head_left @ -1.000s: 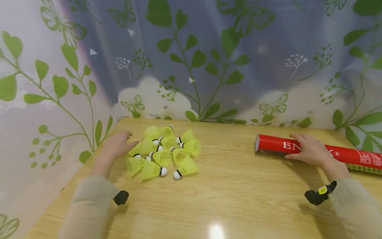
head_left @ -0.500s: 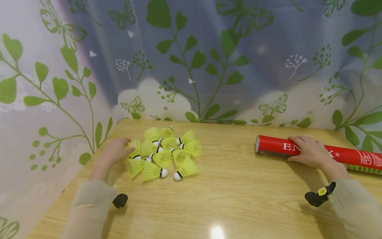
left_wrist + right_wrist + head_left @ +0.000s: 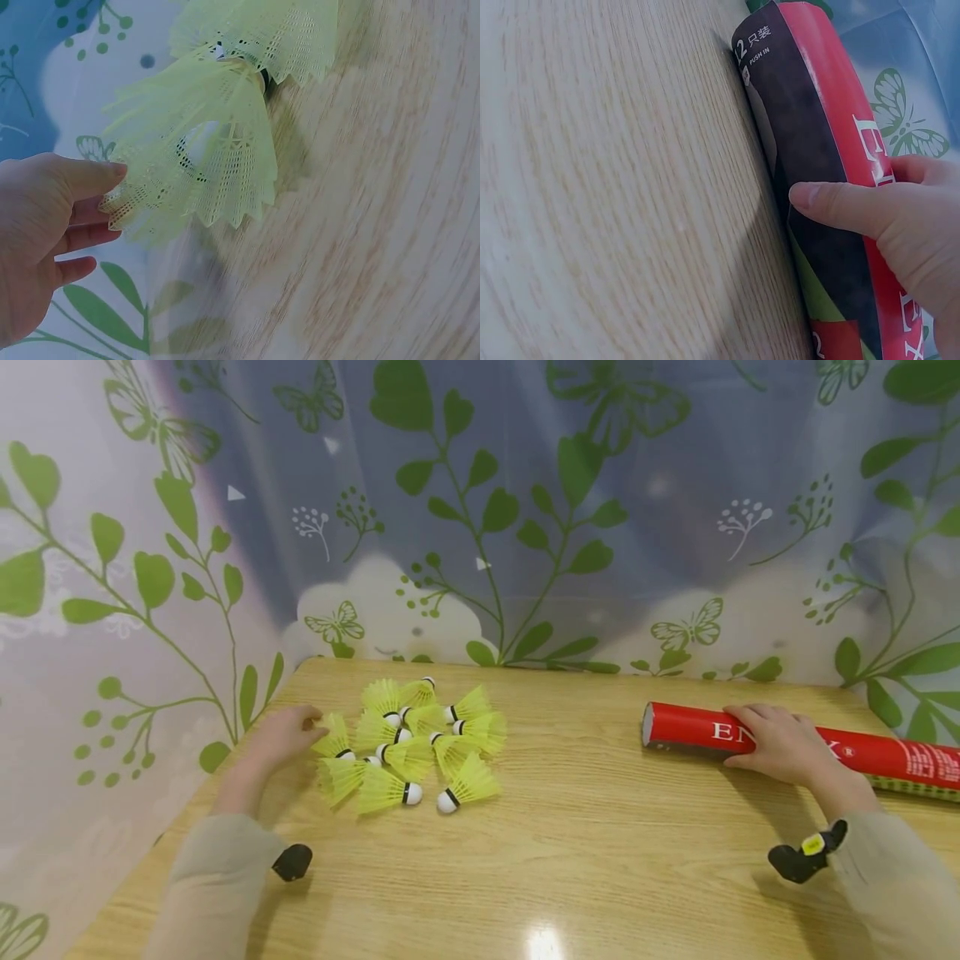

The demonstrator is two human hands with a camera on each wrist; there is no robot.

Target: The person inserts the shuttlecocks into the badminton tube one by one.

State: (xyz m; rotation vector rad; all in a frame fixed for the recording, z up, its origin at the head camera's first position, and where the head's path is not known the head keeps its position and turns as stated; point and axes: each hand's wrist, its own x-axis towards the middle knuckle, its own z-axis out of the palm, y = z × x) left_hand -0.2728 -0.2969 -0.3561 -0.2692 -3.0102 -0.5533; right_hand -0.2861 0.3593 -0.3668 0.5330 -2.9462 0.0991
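Observation:
My left hand (image 3: pixel 281 739) is at the left edge of a heap of yellow shuttlecocks (image 3: pixel 405 760). Between its thumb and fingers it pinches the skirt rim of the outermost shuttlecock (image 3: pixel 202 150), whose cork head points away from the hand toward the others. On the right side, a long red shuttlecock tube (image 3: pixel 682 724) with white lettering lies across the table. My right hand (image 3: pixel 783 743) grips it from above, the thumb (image 3: pixel 832 206) on its black side panel. The tube's far right end runs out of the head view.
Both the heap and the tube lie on a light wooden table (image 3: pixel 570 827). A curtain (image 3: pixel 525 527) printed with leaves and butterflies hangs right behind the table and along its left side. Single shuttlecocks in the heap overlap and point different ways.
My left hand has closed its thumb and fingers on the outermost shuttlecock's skirt, which has tilted slightly to the left. The right hand and the tube stay about where they were.

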